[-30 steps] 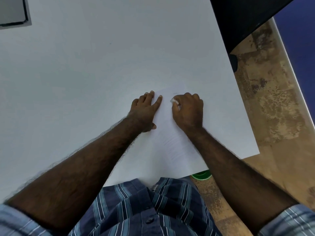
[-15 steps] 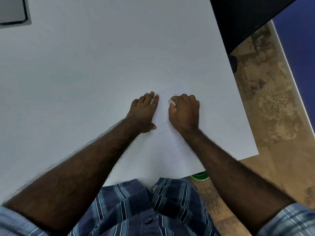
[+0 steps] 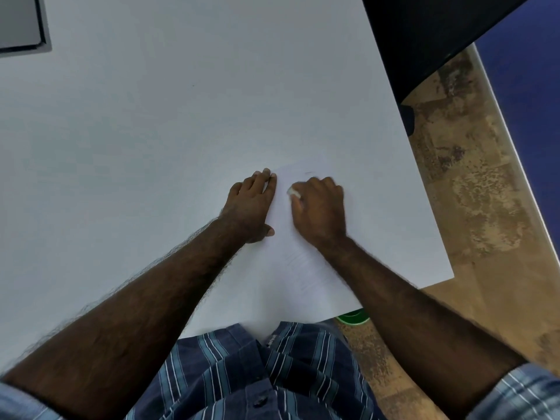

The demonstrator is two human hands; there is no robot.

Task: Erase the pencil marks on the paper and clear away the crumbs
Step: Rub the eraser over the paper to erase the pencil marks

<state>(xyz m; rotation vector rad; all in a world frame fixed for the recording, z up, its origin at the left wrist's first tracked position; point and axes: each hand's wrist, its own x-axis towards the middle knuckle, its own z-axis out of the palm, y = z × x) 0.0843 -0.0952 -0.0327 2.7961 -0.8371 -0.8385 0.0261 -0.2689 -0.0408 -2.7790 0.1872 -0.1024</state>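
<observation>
The left hand (image 3: pixel 253 204) lies flat, fingers straight and together, pressing the paper (image 3: pixel 306 268) at its left edge. Just right of those fingertips, the right hand (image 3: pixel 319 207) curls around a white eraser (image 3: pixel 293 192) on the sheet.

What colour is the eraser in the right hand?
White; the eraser peeks from the right hand, seen in the head view.
</observation>
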